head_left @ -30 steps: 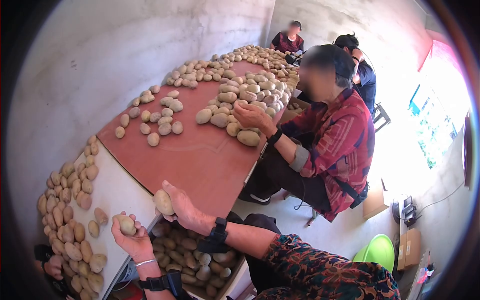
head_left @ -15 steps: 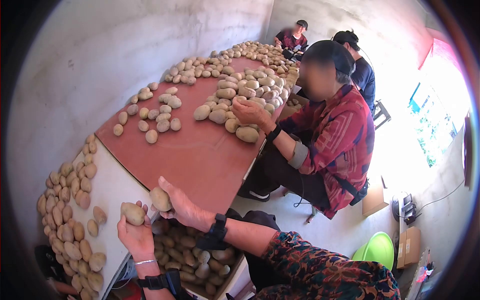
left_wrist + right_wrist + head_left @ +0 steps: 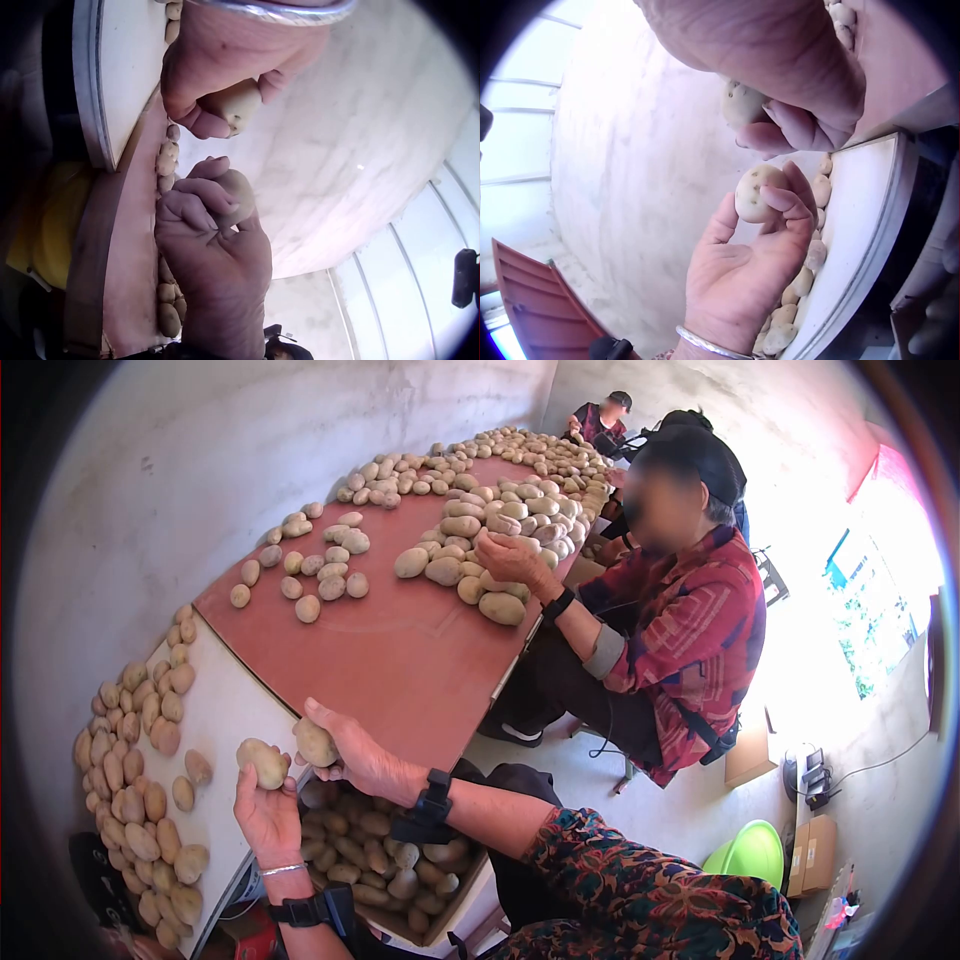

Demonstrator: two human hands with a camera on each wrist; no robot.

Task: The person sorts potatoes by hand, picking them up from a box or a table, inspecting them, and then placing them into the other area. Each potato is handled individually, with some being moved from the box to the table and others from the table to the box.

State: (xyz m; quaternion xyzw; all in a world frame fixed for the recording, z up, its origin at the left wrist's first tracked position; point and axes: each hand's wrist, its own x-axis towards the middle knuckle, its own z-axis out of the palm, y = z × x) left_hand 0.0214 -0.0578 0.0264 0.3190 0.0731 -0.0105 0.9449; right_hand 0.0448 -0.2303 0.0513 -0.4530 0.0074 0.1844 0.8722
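My left hand (image 3: 270,825), with a silver bangle at its wrist, holds a pale potato (image 3: 263,763) upright between thumb and fingers. Close beside it, my right hand (image 3: 372,762) grips a second potato (image 3: 315,743), its thumb pointing up. Both potatoes are above the seam between the white tabletop (image 3: 228,700) and the red tabletop (image 3: 380,670). The right wrist view shows small dark eyes on the left hand's potato (image 3: 759,193). In the left wrist view, the fingers of the right hand (image 3: 214,247) curl over its potato (image 3: 236,191) and partly hide it.
Potatoes (image 3: 140,840) line the white tabletop's wall side. A large heap (image 3: 500,525) and a smaller group (image 3: 330,565) lie on the red one. Below my arms stands an open box (image 3: 468,898) of potatoes. A person in a red patterned shirt (image 3: 690,620) sits at the right.
My left hand has risen and tilted its potato up, nearer to the right hand. The right hand has shifted slightly left with its potato still held.
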